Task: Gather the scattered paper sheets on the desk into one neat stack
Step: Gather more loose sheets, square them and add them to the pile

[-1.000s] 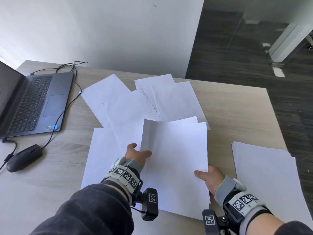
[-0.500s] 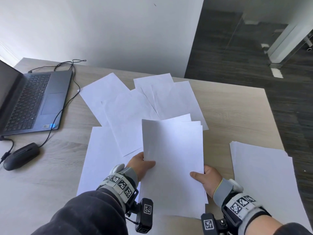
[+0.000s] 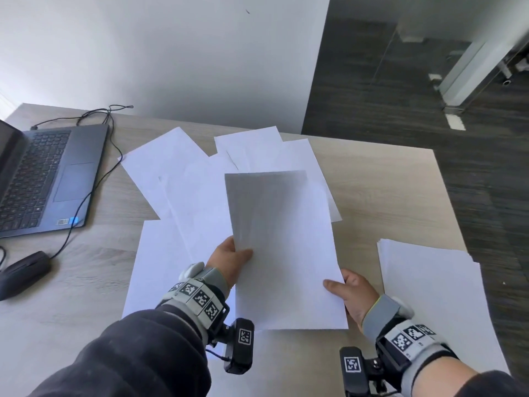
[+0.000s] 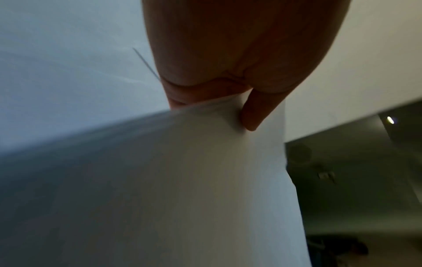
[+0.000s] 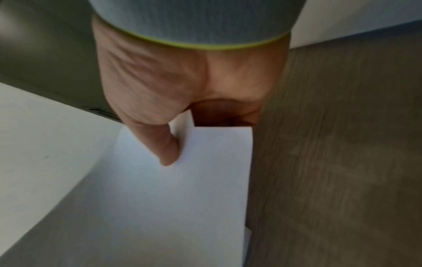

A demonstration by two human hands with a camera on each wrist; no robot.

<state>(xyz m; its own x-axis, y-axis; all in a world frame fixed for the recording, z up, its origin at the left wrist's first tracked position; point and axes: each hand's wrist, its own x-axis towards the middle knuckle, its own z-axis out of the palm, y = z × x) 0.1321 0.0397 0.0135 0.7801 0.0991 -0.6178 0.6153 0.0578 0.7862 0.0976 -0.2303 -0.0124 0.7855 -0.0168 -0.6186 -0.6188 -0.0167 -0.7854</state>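
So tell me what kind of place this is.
Probably an office: a wood-grain desk with an open laptop and a wired mouse, loose paper sheets, and dark flooring beyond a white wall.

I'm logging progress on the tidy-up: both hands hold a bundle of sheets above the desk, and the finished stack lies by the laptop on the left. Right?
Not quite. The left hand and right hand do hold the bundle of sheets, but the head view shows the stack at the desk's right edge, far from the laptop.
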